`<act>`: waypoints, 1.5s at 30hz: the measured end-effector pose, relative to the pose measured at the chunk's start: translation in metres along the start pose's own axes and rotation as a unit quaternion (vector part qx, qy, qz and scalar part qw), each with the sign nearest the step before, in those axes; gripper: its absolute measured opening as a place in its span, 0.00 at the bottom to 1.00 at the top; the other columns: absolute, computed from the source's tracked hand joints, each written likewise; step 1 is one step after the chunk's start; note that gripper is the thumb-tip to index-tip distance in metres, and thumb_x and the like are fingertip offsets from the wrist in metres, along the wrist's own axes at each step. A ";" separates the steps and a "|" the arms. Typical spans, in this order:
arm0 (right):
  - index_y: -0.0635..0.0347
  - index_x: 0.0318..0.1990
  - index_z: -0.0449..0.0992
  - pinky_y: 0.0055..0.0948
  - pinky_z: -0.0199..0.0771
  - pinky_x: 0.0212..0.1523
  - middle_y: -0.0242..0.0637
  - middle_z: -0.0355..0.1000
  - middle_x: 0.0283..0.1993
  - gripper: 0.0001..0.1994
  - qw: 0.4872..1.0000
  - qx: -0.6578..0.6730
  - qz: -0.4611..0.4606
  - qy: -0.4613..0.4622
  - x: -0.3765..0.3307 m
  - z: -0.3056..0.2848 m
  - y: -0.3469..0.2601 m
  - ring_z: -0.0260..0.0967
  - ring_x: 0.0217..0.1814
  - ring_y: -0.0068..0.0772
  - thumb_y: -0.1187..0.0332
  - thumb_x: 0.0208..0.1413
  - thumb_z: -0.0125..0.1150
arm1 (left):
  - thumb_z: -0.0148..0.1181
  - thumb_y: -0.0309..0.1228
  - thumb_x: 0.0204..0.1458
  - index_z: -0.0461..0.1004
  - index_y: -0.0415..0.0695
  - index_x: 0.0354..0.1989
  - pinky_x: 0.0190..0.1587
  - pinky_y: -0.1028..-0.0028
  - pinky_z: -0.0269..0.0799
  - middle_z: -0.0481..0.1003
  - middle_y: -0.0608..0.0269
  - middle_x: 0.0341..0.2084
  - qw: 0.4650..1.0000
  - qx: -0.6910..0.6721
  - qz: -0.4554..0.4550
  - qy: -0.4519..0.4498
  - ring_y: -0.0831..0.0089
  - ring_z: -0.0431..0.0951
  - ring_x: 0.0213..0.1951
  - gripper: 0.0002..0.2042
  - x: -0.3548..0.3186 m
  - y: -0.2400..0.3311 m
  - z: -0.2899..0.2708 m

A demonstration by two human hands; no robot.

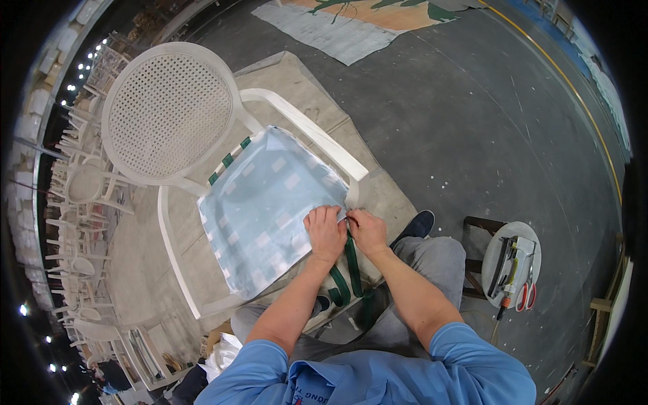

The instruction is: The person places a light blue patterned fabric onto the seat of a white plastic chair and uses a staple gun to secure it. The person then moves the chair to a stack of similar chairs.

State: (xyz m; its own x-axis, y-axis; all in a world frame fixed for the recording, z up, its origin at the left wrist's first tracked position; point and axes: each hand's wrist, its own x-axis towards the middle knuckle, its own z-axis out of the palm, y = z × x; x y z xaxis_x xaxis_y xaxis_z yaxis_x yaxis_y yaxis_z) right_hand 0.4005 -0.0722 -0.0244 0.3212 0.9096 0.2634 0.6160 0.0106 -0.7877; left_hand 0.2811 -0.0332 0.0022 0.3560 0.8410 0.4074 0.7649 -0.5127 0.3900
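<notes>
Chair: a white armchair (169, 115) with a round cane back stands on a pale ground sheet (297, 77), its back toward the upper left
Seat pad: a light blue pad (266, 202) with white squares lies between the chair's arms, its front edge toward the person
Left hand: the hand (325, 233) rests on the pad near its front corner, fingers bent over the fabric; I cannot tell whether they grip it
Right hand: the hand (368, 231) is just beside the left one, fingertips pinching the top of a green strap (352, 263) at that corner
Strap: it hangs below the hands, near a second green length (339, 283)
Back edge: three green tabs (227, 160) show along the pad's rear
Stool: to the right, its round pale top (516, 229) carries red-handled scissors (526, 297) and a long black tool (501, 260)
Far left: many pale chairs (86, 182) stand in rows
</notes>
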 end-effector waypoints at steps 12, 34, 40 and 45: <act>0.51 0.33 0.74 0.44 0.72 0.31 0.37 0.74 0.30 0.03 1.000 0.002 -0.010 0.020 0.004 0.005 0.006 0.73 0.32 0.49 0.68 0.50 0.61 | 0.62 0.31 0.43 0.75 0.47 0.33 0.50 0.60 0.59 0.71 0.62 0.36 0.994 0.029 0.103 -0.022 0.60 0.69 0.44 0.08 0.008 0.000 -0.006; 0.44 0.52 0.77 0.45 0.76 0.38 0.41 0.78 0.37 0.18 0.988 -0.083 0.041 -0.123 -0.009 -0.020 -0.008 0.75 0.37 0.49 0.70 0.52 0.55 | 0.60 0.24 0.45 0.78 0.46 0.32 0.44 0.62 0.61 0.71 0.63 0.33 0.996 -0.062 0.057 -0.024 0.60 0.70 0.40 0.06 -0.004 -0.015 0.007; 0.47 0.50 0.78 0.42 0.75 0.37 0.43 0.77 0.35 0.15 0.996 -0.039 0.040 -0.071 -0.008 -0.028 -0.012 0.76 0.35 0.47 0.69 0.55 0.57 | 0.58 0.22 0.43 0.79 0.45 0.39 0.48 0.62 0.62 0.72 0.62 0.37 0.994 -0.062 0.079 -0.041 0.59 0.70 0.43 0.13 -0.011 -0.015 0.001; 0.60 0.39 0.81 0.24 0.72 0.32 0.41 0.76 0.29 0.08 0.981 0.068 0.125 0.131 -0.004 -0.132 -0.013 0.72 0.28 0.24 0.67 0.57 0.62 | 0.55 0.24 0.44 0.79 0.45 0.43 0.52 0.62 0.63 0.73 0.62 0.41 0.992 -0.018 0.101 -0.075 0.59 0.70 0.47 0.16 -0.013 -0.007 -0.005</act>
State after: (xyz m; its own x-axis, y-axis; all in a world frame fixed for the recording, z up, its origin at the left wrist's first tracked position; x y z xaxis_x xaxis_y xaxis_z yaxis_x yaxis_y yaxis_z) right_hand 0.4865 -0.1303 0.0580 0.6353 0.7527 0.1726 0.3990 -0.1286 -0.9079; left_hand 0.2685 -0.0416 -0.0022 0.5778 0.7356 0.3536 0.6517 -0.6767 0.3426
